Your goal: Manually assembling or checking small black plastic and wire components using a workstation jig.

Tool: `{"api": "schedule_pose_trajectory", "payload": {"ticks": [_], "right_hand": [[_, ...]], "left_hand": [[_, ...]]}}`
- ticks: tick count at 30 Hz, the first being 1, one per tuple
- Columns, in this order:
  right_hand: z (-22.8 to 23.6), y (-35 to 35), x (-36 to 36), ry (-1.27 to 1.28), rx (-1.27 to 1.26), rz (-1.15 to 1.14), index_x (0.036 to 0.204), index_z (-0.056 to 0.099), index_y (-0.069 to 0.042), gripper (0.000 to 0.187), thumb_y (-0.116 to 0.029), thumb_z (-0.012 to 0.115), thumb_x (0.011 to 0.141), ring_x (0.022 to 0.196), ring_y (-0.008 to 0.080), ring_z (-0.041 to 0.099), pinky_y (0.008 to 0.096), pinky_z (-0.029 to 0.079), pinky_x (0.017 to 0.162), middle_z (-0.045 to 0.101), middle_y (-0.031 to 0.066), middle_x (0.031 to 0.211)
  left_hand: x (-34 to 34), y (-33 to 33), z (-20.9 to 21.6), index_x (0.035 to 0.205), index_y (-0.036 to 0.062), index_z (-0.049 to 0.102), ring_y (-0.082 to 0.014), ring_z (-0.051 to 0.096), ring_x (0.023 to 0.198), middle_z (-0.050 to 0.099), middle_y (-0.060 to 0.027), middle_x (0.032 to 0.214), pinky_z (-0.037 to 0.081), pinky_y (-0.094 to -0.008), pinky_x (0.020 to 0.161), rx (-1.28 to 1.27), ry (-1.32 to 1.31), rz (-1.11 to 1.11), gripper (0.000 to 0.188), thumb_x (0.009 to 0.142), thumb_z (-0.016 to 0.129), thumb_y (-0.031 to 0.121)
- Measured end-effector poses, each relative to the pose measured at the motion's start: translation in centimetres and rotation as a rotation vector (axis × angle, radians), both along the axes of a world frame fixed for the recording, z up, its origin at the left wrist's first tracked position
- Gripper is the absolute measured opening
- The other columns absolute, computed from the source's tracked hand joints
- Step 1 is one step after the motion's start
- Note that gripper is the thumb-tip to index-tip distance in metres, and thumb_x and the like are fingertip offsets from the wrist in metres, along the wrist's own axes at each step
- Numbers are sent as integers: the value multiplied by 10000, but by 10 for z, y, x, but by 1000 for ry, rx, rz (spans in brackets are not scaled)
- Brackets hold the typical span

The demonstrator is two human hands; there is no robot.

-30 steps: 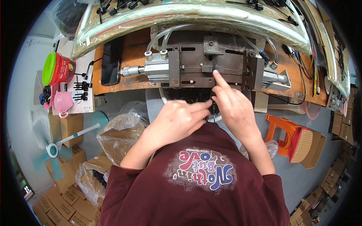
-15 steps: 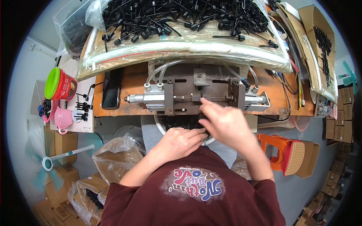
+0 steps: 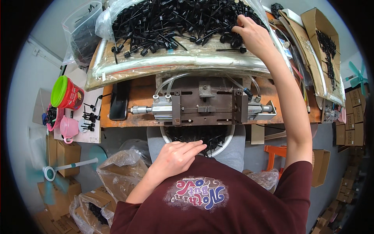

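Evidently, R hand (image 3: 254, 37) at black stemmed parts (image 3: 177, 21) heaped on film-covered tray (image 3: 194, 61), prob. for easy reach; thumb & fingertip apart. L hand (image 3: 175, 158) nr white-rimmed tub (image 3: 230, 138); can't tell grip.

Bare right hand (image 3: 255, 37): fingertips partly lost against the dense heap of black plastic stemmed parts (image 3: 175, 19); whether they pinch one cannot be told.
Heap: cut off by the upper edge.
Bare left hand (image 3: 177, 156): anything beneath its fingers is hidden.
White-rimmed round basin (image 3: 230, 137): far side hidden under the dark metal fixture (image 3: 218, 117), near side partly behind the left hand.
Orange plastic stool (image 3: 274, 149): mostly behind the right arm.
Teal-and-white fan at left (image 3: 49, 174): blades blurred.
Maroon T-shirt (image 3: 218, 220): cut off below.
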State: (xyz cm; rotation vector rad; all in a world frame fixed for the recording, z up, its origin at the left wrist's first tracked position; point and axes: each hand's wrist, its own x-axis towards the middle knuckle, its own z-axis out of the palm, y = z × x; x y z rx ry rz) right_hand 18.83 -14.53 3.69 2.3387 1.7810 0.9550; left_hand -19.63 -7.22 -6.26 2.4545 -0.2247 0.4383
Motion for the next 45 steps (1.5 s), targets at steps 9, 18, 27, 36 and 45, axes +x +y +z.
{"api": "schedule_pose_trajectory", "payload": {"ticks": [9,18,27,36,45], "right_hand": [[12,26,-21,307,-137,33,978,668,-47,212,-92,704,775,963,280,634,393,531,827,596,62,1020],[12,48,-24,392,-290,-97,944,673,-8,281,-40,725,670,1018,302,629,394,530,870,632,109,1020],[16,54,-29,506,-186,71,948,664,21,309,-87,769,678,896,287,647,377,524,774,642,124,909],[38,34,-26,1290,417,32,1019,663,-18,310,-144,790,766,717,130,613,298,507,661,676,45,887],[14,-6,-93,1890,750,288,992,665,7,357,-200,845,764,666,67,570,177,473,587,651,43,869]], "left_hand": [[-3,0,2,1087,74,707,-228,713,832,722,-70,1101,573,-328,713,-8,-3,-11,414,692,645,-31],[-2,0,1,1077,75,709,-231,711,838,723,-73,1090,571,-334,714,-12,12,-16,406,690,645,-29],[-3,1,-1,1068,75,711,-230,710,827,725,-69,1083,570,-331,709,-14,2,-17,409,681,641,-34],[5,4,15,1036,60,727,-208,715,773,732,-81,1075,561,-299,654,-32,-131,34,403,665,619,-55],[57,23,52,1252,-34,603,-173,645,1052,619,-151,1260,559,-295,823,-591,-426,340,342,914,560,-62]]}}
